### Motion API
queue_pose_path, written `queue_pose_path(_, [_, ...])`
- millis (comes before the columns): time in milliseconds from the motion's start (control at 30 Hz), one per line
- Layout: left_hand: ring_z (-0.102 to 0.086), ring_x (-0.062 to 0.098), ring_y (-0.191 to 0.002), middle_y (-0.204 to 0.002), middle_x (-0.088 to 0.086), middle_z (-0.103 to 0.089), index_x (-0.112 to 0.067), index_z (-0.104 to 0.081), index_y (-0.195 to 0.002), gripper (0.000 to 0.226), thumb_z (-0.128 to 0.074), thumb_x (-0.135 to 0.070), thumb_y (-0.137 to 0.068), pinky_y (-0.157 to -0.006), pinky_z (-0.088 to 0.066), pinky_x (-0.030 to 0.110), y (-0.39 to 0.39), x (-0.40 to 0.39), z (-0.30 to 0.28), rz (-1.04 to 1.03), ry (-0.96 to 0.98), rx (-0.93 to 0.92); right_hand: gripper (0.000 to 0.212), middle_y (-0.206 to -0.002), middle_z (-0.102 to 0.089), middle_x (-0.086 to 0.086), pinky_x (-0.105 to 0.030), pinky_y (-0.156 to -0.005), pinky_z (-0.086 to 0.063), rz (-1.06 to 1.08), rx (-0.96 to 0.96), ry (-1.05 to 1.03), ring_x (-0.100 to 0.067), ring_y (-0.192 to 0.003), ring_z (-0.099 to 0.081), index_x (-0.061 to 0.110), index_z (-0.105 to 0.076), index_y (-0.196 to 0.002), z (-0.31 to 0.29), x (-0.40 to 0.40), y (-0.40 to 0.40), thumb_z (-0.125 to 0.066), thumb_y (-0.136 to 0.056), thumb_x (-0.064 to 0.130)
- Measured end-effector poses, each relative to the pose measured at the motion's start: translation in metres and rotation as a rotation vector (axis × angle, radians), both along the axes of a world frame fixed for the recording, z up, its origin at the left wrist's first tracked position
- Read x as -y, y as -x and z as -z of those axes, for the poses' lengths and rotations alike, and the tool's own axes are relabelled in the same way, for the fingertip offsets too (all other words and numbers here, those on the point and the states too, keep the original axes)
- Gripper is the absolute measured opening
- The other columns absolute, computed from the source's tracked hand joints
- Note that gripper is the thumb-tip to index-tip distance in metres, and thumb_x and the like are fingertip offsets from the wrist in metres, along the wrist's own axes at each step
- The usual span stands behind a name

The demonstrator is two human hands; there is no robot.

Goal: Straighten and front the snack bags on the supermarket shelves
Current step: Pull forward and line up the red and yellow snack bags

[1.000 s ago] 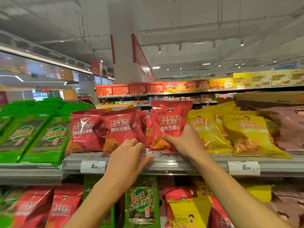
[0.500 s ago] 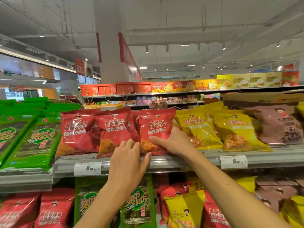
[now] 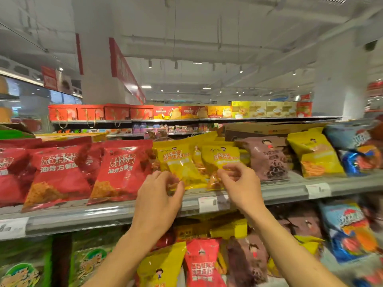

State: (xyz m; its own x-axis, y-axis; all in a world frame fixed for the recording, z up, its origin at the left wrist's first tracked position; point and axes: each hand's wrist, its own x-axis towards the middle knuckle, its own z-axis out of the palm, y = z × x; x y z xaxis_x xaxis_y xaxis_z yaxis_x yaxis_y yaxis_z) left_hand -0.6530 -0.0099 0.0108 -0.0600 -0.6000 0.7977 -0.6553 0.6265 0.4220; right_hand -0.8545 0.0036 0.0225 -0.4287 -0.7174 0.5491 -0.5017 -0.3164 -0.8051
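Note:
On the grey upper shelf [image 3: 83, 216] two yellow snack bags lean side by side in the middle. My left hand [image 3: 159, 195] pinches the lower left corner of the left yellow bag [image 3: 180, 164] between thumb and fingers. My right hand [image 3: 238, 183] hovers with curled, parted fingers at the lower edge of the right yellow bag [image 3: 219, 160]; I see nothing gripped in it. Left of them stand red snack bags [image 3: 124, 168], with another [image 3: 56, 172] overlapping further left.
A brown bag [image 3: 267, 156], another yellow bag [image 3: 317, 152] and blue bags [image 3: 360, 146] fill the shelf to the right. White price tags [image 3: 207, 204] sit on the shelf edge. The lower shelf holds green [image 3: 89, 264], yellow, red [image 3: 203, 264] and brown bags. A cardboard box [image 3: 269, 127] lies behind.
The view has shifted right along the shelf. Both hands left the red bags and now sit at the yellow bags; my right hand has let go of the red bag.

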Motion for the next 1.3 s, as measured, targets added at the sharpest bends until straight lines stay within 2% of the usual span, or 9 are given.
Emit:
queue_pose_path(267, [-0.059,0.023,-0.096,-0.096,0.000,-0.062,-0.016,-0.067,-0.096,0.014,-0.068,-0.027,-0.088,-0.085,-0.047,0.040,0.169,-0.006,-0.011,0.051,-0.047,-0.089,0.008,-0.078,-0.068,0.010,-0.040,-0.079,-0.058,0.096,-0.007,0.043,-0.003,-0.075,-0.065,0.025,-0.065,-0.091,0.008,-0.016,0.172,-0.072,-0.090,0.029])
queue_pose_path(367, [-0.055,0.024,-0.102,-0.100,0.001,-0.060,-0.016,-0.063,-0.103,0.019,-0.070,-0.023,-0.087,-0.087,-0.043,0.036,0.218,-0.007,-0.014,0.022,-0.023,-0.103,0.011,-0.074,-0.067,0.008,-0.041,-0.079,-0.058,0.109,-0.026,0.051,-0.004,-0.072,-0.064,0.019,-0.067,-0.095,0.004,-0.016,0.224,-0.072,-0.090,0.028])
queue_pose_path(533, [-0.051,0.021,-0.117,-0.128,0.004,-0.054,-0.011,-0.046,-0.138,0.059,-0.069,-0.035,-0.088,-0.096,-0.041,0.031,0.270,0.000,-0.014,-0.017,-0.112,-0.133,0.012,-0.086,-0.070,0.005,-0.041,-0.081,-0.057,0.128,-0.039,0.068,-0.012,-0.080,-0.066,0.019,-0.068,-0.099,-0.002,-0.007,0.281,-0.071,-0.090,0.026])
queue_pose_path(633, [-0.050,0.024,-0.124,-0.139,0.008,-0.047,-0.010,-0.032,-0.147,0.083,-0.071,-0.048,-0.084,-0.101,-0.045,0.038,0.288,0.009,-0.015,-0.049,-0.195,-0.159,0.030,-0.113,-0.064,-0.004,-0.036,-0.089,-0.047,0.229,-0.128,0.073,-0.020,-0.107,-0.057,0.019,-0.062,-0.116,-0.004,-0.001,0.311,-0.070,-0.090,0.033])
queue_pose_path(767, [-0.056,0.029,-0.121,-0.136,0.009,-0.054,-0.009,-0.033,-0.141,0.099,-0.077,-0.062,-0.069,-0.093,-0.051,0.043,0.296,0.027,-0.021,-0.090,-0.325,-0.158,0.084,-0.139,-0.051,-0.013,-0.043,-0.105,-0.037,0.287,-0.251,-0.111,-0.032,-0.132,-0.041,0.012,-0.042,-0.143,-0.015,0.018,0.350,-0.078,-0.079,0.053])
queue_pose_path(867, [-0.063,0.027,-0.113,-0.128,0.004,-0.063,-0.011,-0.037,-0.136,0.099,-0.081,-0.062,-0.063,-0.091,-0.053,0.040,0.292,0.043,-0.027,-0.066,-0.392,-0.182,0.114,-0.143,-0.053,-0.012,-0.042,-0.105,-0.045,0.103,-0.202,-0.314,-0.032,-0.131,-0.050,0.009,-0.030,-0.151,-0.023,0.036,0.373,-0.083,-0.065,0.064])
queue_pose_path(967, [-0.065,0.021,-0.104,-0.120,0.002,-0.067,-0.011,-0.046,-0.125,0.088,-0.085,-0.058,-0.061,-0.091,-0.054,0.042,0.288,0.054,-0.028,-0.002,-0.434,-0.192,0.108,-0.129,-0.065,-0.004,-0.039,-0.102,-0.050,-0.018,-0.208,-0.436,-0.024,-0.117,-0.062,0.013,-0.047,-0.141,-0.025,0.049,0.387,-0.088,-0.056,0.065])
queue_pose_path(1033, [-0.063,0.019,-0.099,-0.117,0.002,-0.064,-0.011,-0.041,-0.117,0.084,-0.087,-0.052,-0.061,-0.083,-0.052,0.036,0.288,0.056,-0.027,0.022,-0.432,-0.225,0.105,-0.128,-0.066,-0.002,-0.041,-0.103,-0.050,-0.011,-0.262,-0.448,-0.023,-0.116,-0.063,0.016,-0.051,-0.138,-0.022,0.056,0.390,-0.089,-0.053,0.066])
queue_pose_path(1300, [-0.061,0.021,-0.096,-0.112,0.001,-0.061,-0.013,-0.033,-0.116,0.087,-0.088,-0.050,-0.060,-0.080,-0.050,0.038,0.300,0.056,-0.027,0.028,-0.378,-0.280,0.088,-0.125,-0.064,-0.008,-0.051,-0.095,-0.052,0.124,-0.273,-0.256,-0.033,-0.116,-0.060,0.017,-0.043,-0.129,-0.011,0.051,0.372,-0.085,-0.066,0.061])
